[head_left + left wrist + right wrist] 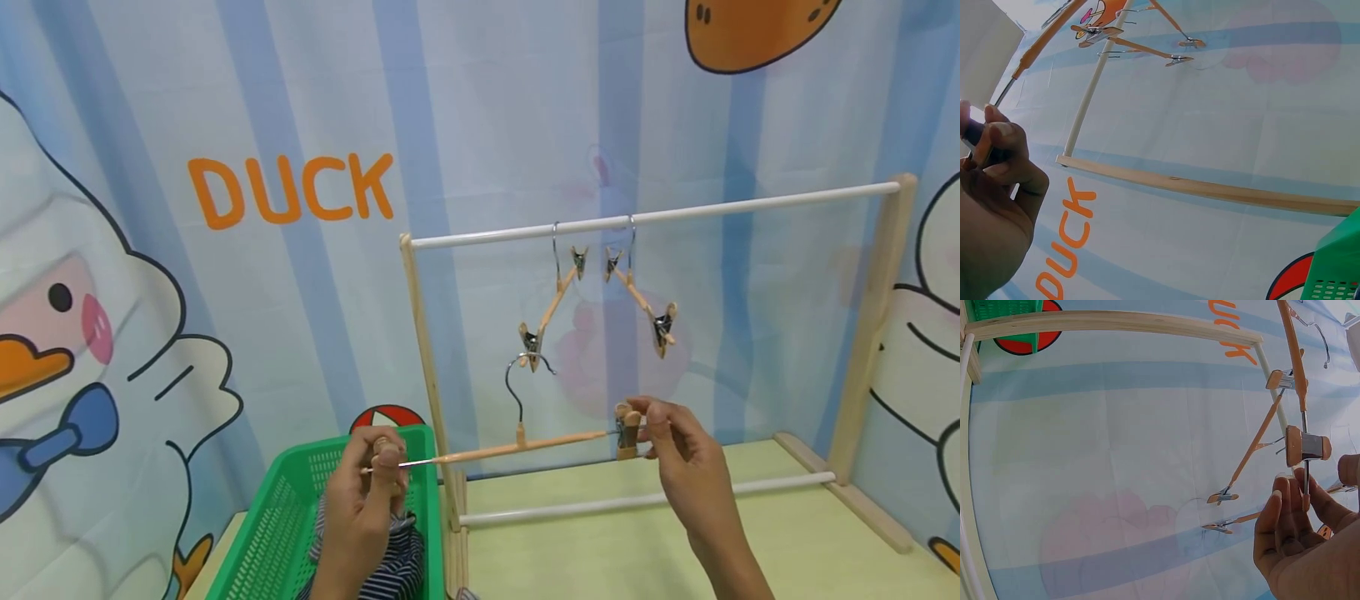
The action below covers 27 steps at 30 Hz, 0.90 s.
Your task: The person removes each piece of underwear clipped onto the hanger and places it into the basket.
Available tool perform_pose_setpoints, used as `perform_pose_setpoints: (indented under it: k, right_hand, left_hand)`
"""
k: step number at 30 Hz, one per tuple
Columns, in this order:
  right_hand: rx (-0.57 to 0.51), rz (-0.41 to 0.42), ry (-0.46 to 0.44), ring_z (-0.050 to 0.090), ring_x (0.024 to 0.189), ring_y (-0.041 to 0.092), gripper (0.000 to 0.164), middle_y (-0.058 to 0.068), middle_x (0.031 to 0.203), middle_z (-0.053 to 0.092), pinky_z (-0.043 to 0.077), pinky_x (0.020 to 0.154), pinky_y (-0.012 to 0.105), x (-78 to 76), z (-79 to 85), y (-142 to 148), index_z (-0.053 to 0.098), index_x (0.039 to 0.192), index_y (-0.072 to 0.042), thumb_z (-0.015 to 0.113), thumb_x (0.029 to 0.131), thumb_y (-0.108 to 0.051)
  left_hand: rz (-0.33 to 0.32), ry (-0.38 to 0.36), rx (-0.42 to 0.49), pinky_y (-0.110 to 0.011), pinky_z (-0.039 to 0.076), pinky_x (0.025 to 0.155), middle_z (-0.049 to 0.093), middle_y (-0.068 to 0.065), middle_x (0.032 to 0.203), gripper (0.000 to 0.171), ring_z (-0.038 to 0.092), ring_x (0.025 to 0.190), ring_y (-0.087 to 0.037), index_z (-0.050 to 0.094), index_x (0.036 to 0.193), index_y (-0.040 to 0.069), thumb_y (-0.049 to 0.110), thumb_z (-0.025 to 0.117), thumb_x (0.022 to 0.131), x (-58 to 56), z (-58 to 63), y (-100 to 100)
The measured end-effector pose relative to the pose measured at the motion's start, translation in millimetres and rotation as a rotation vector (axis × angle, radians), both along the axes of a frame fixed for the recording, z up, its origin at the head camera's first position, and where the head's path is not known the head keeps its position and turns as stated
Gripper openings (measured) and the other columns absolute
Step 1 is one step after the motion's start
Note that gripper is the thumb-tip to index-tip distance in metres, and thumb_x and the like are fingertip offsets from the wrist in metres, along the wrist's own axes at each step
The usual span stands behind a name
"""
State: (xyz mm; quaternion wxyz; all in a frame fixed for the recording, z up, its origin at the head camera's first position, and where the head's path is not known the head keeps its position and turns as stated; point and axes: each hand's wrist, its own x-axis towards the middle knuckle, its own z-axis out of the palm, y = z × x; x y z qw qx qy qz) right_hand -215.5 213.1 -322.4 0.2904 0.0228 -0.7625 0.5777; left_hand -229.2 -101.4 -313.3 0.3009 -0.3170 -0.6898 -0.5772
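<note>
A wooden clip hanger [487,451] with a metal hook [510,379] is held nearly level in front of the rack, its right end slightly higher. My left hand [356,504] grips its left end, and the fingers largely cover the clip there. At the other end, my right hand [693,467] pinches the bar's tip, just outside the right clip [627,432]. The right wrist view shows that clip [1307,446] closed around the metal rod, beyond my fingertips. Nothing hangs from the held hanger.
Two similar hangers [553,307] [637,293] hang from the rack's white top rail [750,207]. A green basket [258,508] with striped cloth [401,554] stands left of the rack's wooden post [423,358]. A duck-printed curtain [300,333] is behind everything.
</note>
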Motion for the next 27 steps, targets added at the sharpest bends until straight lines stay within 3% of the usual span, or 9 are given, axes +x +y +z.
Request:
perform_pose_setpoints:
  k: [4,10,19,27]
  right_hand:
    - [-0.05,-0.055,0.001,0.059,0.093,-0.001,0.04,-0.021,0.118,0.059,0.048,0.077,0.016,-0.4,1.1,2.5,0.062,0.129,-0.016,0.041,0.106,-0.042]
    - [-0.106,-0.121,-0.029,0.058,0.094,0.0,0.04,-0.02,0.118,0.058,0.046,0.078,0.016,0.4,1.6,5.4,0.062,0.125,-0.017,0.042,0.105,-0.045]
    - [-0.117,-0.128,-0.028,0.059,0.093,0.0,0.042,-0.023,0.112,0.059,0.048,0.078,0.016,-0.4,2.4,2.1,0.061,0.127,-0.013,0.044,0.105,-0.044]
    - [-0.119,-0.116,-0.026,0.06,0.095,0.001,0.041,-0.024,0.112,0.06,0.048,0.079,0.017,-1.8,1.8,2.3,0.062,0.126,-0.014,0.045,0.104,-0.044]
  left_hand:
    - [0.015,-0.027,0.019,-0.026,0.039,0.041,0.043,-0.004,0.072,0.016,0.039,0.049,-0.015,0.051,0.101,0.002,-0.001,0.037,0.106,0.9,1.8,-0.4]
    - [0.012,-0.002,0.025,-0.026,0.037,0.041,0.041,-0.003,0.073,0.014,0.037,0.049,-0.014,0.049,0.102,0.001,-0.002,0.036,0.106,-1.1,1.7,-0.9]
    - [0.087,0.011,0.049,-0.024,0.037,0.042,0.043,0.003,0.08,0.012,0.039,0.051,-0.012,0.048,0.104,-0.003,-0.003,0.036,0.105,-1.1,1.3,-4.1]
    - [0.175,0.032,0.047,-0.024,0.036,0.04,0.043,0.002,0.072,0.01,0.038,0.048,-0.009,0.051,0.105,0.0,-0.001,0.041,0.105,-2.1,0.9,-10.6]
